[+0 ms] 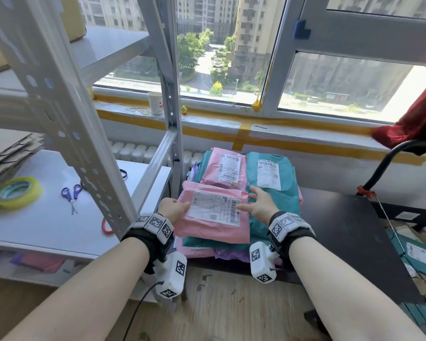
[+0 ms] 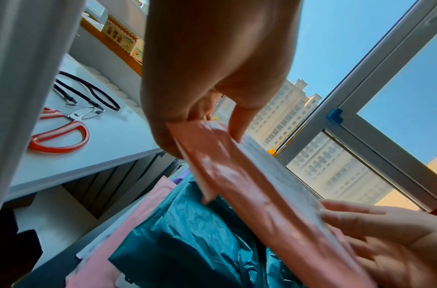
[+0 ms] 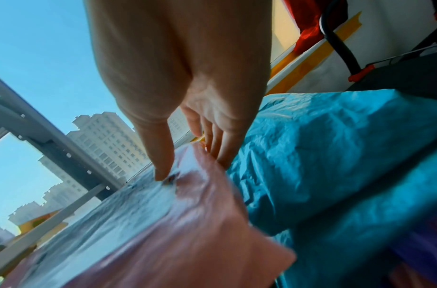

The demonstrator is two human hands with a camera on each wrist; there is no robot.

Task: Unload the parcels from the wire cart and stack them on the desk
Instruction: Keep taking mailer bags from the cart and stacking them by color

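Note:
A pink parcel [image 1: 214, 217] with a white label lies on top of the pile of parcels on the black desk [image 1: 342, 230]. My left hand [image 1: 175, 207] pinches its left edge between thumb and fingers [image 2: 200, 120], and that edge is lifted a little. My right hand [image 1: 253, 205] has its thumb on the label and its fingers straight and spread along the parcel's right edge [image 3: 187, 155], over a teal parcel [image 1: 273, 193]. A second pink parcel [image 1: 225, 168] lies behind. The cart's black handle [image 1: 389, 163] rises at the right, and a teal parcel [image 1: 418, 257] lies low beside the desk.
A grey metal shelf unit [image 1: 47, 217] stands close on the left, its upright right beside my left wrist. On it lie blue scissors [image 1: 71, 195], a tape roll [image 1: 16, 191] and flattened cardboard. A paper cup [image 1: 155, 103] is on the windowsill. Red cloth [image 1: 418, 119] hangs at the right.

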